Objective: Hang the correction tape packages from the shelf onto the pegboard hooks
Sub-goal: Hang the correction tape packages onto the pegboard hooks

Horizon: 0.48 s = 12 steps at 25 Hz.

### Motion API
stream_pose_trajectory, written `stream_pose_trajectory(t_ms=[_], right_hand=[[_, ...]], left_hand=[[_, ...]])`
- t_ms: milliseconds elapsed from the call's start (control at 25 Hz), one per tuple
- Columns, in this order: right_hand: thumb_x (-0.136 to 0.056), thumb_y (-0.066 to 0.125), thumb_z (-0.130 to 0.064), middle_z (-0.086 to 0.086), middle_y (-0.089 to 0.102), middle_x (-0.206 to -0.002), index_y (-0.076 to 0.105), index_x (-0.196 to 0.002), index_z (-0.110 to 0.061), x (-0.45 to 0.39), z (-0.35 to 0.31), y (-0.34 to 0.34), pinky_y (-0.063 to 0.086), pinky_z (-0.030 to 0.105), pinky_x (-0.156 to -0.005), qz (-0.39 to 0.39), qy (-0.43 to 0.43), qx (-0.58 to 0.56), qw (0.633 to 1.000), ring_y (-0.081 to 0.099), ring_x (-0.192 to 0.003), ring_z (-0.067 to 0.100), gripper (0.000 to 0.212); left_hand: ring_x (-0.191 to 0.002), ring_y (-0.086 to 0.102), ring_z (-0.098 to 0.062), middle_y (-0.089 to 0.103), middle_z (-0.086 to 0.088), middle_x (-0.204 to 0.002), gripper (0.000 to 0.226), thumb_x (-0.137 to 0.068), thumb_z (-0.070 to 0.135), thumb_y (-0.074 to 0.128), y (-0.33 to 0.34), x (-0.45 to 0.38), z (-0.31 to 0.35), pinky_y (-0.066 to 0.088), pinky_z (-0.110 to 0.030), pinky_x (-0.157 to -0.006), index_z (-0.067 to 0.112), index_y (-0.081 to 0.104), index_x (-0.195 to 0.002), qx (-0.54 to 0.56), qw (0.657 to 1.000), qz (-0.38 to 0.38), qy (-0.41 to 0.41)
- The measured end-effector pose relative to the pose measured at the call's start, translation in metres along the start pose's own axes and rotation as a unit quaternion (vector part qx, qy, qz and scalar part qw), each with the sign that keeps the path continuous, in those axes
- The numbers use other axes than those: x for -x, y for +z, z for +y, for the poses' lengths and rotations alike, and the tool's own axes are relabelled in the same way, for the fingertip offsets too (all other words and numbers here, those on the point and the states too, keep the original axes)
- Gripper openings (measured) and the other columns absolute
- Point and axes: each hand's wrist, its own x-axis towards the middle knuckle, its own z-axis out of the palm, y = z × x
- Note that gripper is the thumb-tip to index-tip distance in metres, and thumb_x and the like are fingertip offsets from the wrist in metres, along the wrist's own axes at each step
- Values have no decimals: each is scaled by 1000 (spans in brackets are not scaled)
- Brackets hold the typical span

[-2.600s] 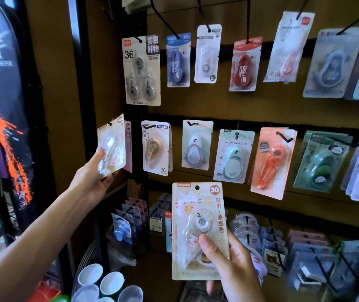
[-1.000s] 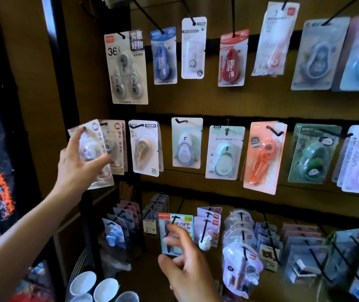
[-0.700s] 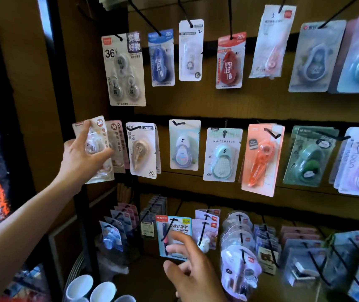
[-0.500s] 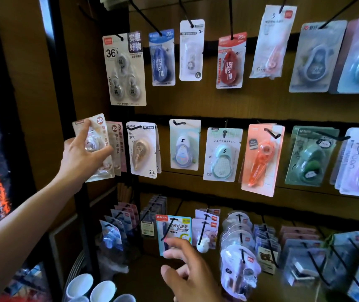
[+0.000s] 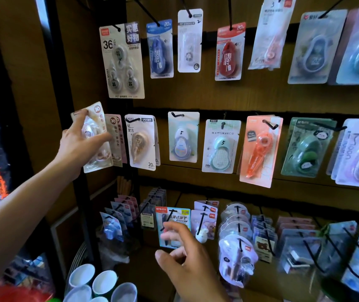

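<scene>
Left hand (image 5: 77, 147) reaches up to the far left end of the middle row of the pegboard (image 5: 207, 99) and holds a correction tape package (image 5: 96, 138) there, thumb along its right edge, fingertips spread over the top left corner and the clear blister. That package is tilted, its top leaning left, and it overlaps a matching package (image 5: 115, 140) with the same red "30" circle, which hangs just behind and to the right. Whether the held card is already seated on a hook cannot be told, since the fingers cover its top.

Lower down, the right hand (image 5: 187, 262) is open and holds nothing, fingers loosely spread and slightly blurred, in front of the bottom row of hooks. Its fingertips lie near a blue and orange carded pen package (image 5: 174, 216), though contact cannot be judged.

Beside the held package hangs a tan tape card (image 5: 141, 142), then a pale blue one (image 5: 183, 137), a mint one (image 5: 221, 147) and an orange one (image 5: 259, 151). In the top row, a triple pack marked "36" (image 5: 120, 59) hangs at the left. White paper cups (image 5: 93, 284) stand at the bottom left.
</scene>
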Motion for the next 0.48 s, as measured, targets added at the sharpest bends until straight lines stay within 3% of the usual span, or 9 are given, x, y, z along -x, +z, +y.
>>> stream_pose_trajectory(t_ms=[200, 320, 480], right_hand=[[-77, 60, -51, -29, 55, -123, 42, -121, -60, -3, 0, -3, 50, 22, -76, 23, -18, 25, 999, 61, -96, 4, 48], [-76, 55, -55, -35, 50, -125, 37, -128, -58, -3, 2, -3, 52, 28, -87, 30, -29, 65, 997, 52, -104, -5, 55], [-73, 54, -54, -34, 51, -125, 38, -128, -58, -1, 3, 0, 54, 35, -87, 28, -26, 57, 998, 54, -104, -1, 58]], left_hand=[[-113, 58, -35, 44, -13, -140, 93, -58, 55, 74, 0, 7, 8, 54, -49, -89, 62, 27, -137, -60, 998, -13, 4], [-117, 52, -37, 39, -16, -141, 88, -71, 49, 75, 2, 8, 4, 51, -43, -85, 55, 25, -144, -103, 995, 4, -8], [-122, 53, -35, 47, -14, -141, 100, -55, 61, 72, -2, 11, 4, 49, -55, -98, 62, 19, -139, -89, 996, -11, -19]])
